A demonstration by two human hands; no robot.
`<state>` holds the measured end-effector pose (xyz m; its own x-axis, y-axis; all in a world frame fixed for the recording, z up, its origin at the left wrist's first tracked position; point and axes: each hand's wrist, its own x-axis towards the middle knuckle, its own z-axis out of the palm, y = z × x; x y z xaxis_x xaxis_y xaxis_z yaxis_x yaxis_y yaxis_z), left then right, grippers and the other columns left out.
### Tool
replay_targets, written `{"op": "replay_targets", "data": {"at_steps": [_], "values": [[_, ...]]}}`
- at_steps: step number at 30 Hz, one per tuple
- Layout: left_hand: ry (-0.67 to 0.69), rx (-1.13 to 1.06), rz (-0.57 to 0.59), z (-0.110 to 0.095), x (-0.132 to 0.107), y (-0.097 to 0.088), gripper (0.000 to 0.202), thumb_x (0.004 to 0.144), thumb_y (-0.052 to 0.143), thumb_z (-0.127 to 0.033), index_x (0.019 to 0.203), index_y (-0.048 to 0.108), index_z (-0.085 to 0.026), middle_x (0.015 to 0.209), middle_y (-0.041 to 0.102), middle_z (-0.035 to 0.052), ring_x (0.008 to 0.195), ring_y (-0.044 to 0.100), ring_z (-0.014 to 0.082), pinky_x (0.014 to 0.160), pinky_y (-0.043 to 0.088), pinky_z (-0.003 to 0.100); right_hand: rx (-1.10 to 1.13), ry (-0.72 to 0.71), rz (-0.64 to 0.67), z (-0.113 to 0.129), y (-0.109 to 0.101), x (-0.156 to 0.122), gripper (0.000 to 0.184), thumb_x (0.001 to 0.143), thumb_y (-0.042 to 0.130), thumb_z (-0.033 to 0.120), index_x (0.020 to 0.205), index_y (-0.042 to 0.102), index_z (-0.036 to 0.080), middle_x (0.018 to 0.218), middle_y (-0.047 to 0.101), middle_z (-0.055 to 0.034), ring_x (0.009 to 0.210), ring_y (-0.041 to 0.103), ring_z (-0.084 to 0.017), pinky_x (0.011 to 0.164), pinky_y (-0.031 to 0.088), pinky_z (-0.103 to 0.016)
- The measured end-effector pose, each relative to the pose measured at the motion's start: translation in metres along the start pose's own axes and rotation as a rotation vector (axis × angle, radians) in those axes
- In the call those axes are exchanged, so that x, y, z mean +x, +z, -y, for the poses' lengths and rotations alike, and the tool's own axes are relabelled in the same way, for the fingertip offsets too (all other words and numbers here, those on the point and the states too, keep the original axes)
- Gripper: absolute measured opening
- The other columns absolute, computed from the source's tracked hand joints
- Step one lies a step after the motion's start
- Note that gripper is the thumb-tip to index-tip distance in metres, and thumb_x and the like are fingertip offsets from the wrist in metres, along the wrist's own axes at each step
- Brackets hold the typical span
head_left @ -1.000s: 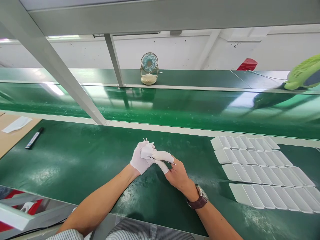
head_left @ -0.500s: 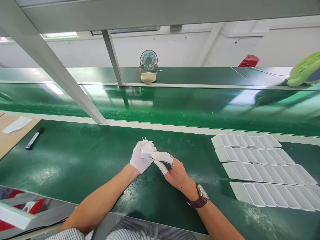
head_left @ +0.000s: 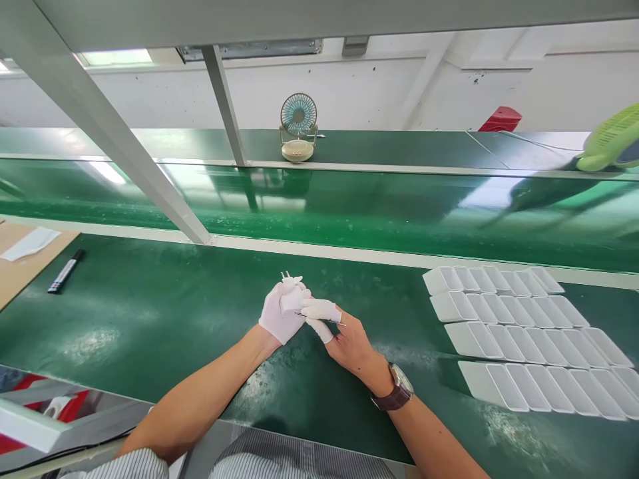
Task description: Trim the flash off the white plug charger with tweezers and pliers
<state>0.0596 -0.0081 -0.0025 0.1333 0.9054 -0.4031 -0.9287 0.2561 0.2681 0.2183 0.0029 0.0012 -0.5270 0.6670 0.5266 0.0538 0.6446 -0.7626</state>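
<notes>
My left hand [head_left: 276,317], in a white glove, is closed round a small white plug adapter [head_left: 289,297] whose two metal prongs point up and away. My right hand [head_left: 344,338] wears white finger cots on thumb and forefinger and pinches a thin metal pin-like tool [head_left: 319,318], its tip against the adapter's side. Both hands hover just above the green bench [head_left: 164,319], near its middle.
Four rows of white plastic tray cells [head_left: 519,332] lie on the bench at the right. A black marker [head_left: 64,271] lies at the left beside a brown board [head_left: 20,266]. Behind runs a green conveyor belt [head_left: 349,206]; a small desk fan [head_left: 298,126] stands beyond it.
The hands and adapter have shifted slightly up and left in the picture as the head camera tilted; the grip on adapter and tool is unchanged.
</notes>
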Motion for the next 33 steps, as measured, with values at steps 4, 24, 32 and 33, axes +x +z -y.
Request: {"op": "replay_targets", "data": {"at_steps": [4, 24, 32, 33], "values": [[0.002, -0.073, -0.005, 0.001, -0.002, 0.000, 0.010, 0.067, 0.060, -0.018, 0.074, 0.053, -0.017, 0.064, 0.048, 0.0008, 0.060, 0.052, 0.0149, 0.060, 0.046, 0.027, 0.065, 0.017, -0.050, -0.001, 0.007, -0.002, 0.024, 0.095, 0.057, 0.011, 0.109, 0.069, 0.027, 0.108, 0.075, -0.0042, 0.102, 0.072, -0.018, 0.091, 0.061, -0.032], [0.085, -0.069, -0.003, -0.003, 0.001, -0.004, 0.010, 0.067, 0.065, -0.019, 0.074, 0.060, -0.013, 0.066, 0.053, 0.0035, 0.062, 0.054, 0.0156, 0.063, 0.048, 0.028, 0.102, 0.059, -0.080, -0.005, 0.021, -0.002, 0.022, 0.092, 0.063, 0.012, 0.105, 0.071, 0.027, 0.107, 0.076, -0.0060, 0.099, 0.072, -0.020, 0.088, 0.061, -0.037], [0.052, -0.102, 0.023, -0.021, -0.006, 0.016, 0.053, 0.091, 0.052, -0.065, 0.088, 0.062, -0.014, 0.077, 0.056, 0.0061, 0.062, 0.052, 0.0152, 0.050, 0.042, 0.025, 0.240, 0.349, -0.287, 0.001, -0.008, 0.008, 0.012, 0.091, 0.067, 0.030, 0.091, 0.076, 0.023, 0.098, 0.077, -0.0070, 0.091, 0.074, -0.024, 0.089, 0.063, -0.042], [-0.004, -0.118, 0.051, -0.022, -0.007, 0.016, 0.062, 0.088, 0.048, -0.073, 0.088, 0.062, -0.013, 0.076, 0.055, 0.0064, 0.060, 0.049, 0.0146, 0.049, 0.040, 0.025, 0.233, 0.372, -0.325, 0.000, -0.011, 0.009, 0.013, 0.091, 0.068, 0.031, 0.090, 0.077, 0.022, 0.098, 0.077, -0.0074, 0.090, 0.075, -0.024, 0.089, 0.063, -0.042]]}}
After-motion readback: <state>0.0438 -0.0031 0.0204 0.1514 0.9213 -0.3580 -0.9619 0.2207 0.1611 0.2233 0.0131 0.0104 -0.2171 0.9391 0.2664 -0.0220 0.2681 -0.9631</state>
